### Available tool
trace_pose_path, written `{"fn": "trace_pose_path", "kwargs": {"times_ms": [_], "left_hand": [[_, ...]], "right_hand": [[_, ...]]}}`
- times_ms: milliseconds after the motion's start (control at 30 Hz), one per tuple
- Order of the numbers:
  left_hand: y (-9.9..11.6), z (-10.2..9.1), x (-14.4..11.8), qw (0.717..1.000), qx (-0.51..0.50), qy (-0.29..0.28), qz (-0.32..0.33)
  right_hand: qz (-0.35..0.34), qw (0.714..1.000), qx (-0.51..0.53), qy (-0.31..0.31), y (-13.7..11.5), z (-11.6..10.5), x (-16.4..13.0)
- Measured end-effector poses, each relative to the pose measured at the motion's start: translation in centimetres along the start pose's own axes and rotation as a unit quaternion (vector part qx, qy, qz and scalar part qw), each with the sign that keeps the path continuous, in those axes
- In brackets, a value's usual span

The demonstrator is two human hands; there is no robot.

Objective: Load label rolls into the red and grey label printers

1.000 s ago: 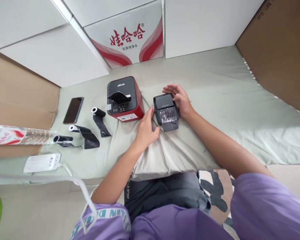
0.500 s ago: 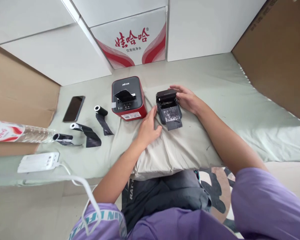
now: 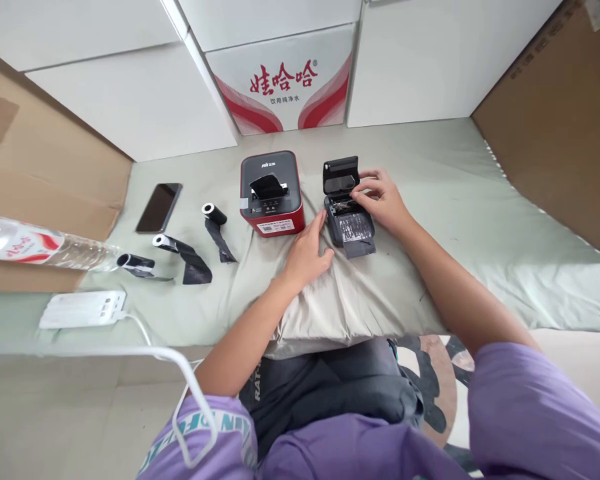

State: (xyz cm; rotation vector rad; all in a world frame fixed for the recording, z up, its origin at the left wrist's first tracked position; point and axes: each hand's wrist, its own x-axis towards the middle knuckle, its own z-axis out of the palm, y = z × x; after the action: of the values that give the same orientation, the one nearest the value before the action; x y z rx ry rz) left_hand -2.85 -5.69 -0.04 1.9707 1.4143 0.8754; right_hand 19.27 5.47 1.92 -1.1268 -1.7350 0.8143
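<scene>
Head view: the small black printer [image 3: 347, 213] sits on the bed [image 3: 455, 200], mid-sheet and well in from its edges, lid up, dark strip hanging out front. Right hand [image 3: 383, 202] is at the open compartment, fingertips pinched there; what they grip, I can't tell. Left hand [image 3: 307, 253] lies loose and flat, touching the printer's left side. Red printer [image 3: 271, 200] stands just left. Rolls [image 3: 180, 250], phone [image 3: 159, 207] and power strip [image 3: 83, 309] lie toward the left edge.

The bottle [image 3: 40, 245], left of the phone [image 3: 159, 207], is cut off at the frame's edge; the printing on the label [image 3: 275, 227] on the red printer [image 3: 272, 193] is too small to read.
</scene>
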Motion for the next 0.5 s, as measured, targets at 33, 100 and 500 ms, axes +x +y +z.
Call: {"fn": "trace_pose_path", "kwargs": {"times_ms": [33, 100, 500], "left_hand": [[0.0, 0.0, 0.0, 1.0, -0.005, -0.001, -0.001], [0.2, -0.1, 0.1, 1.0, -0.014, -0.002, -0.001], [0.2, -0.1, 0.3, 1.0, -0.019, 0.0, 0.001]], "right_hand": [[-0.007, 0.999, -0.046, -0.016, -0.2, -0.3, 0.1], [-0.004, 0.99, -0.133, -0.055, -0.3, -0.9, 0.7], [0.015, 0.934, -0.271, -0.232, -1.7, -1.9, 5.4]]}}
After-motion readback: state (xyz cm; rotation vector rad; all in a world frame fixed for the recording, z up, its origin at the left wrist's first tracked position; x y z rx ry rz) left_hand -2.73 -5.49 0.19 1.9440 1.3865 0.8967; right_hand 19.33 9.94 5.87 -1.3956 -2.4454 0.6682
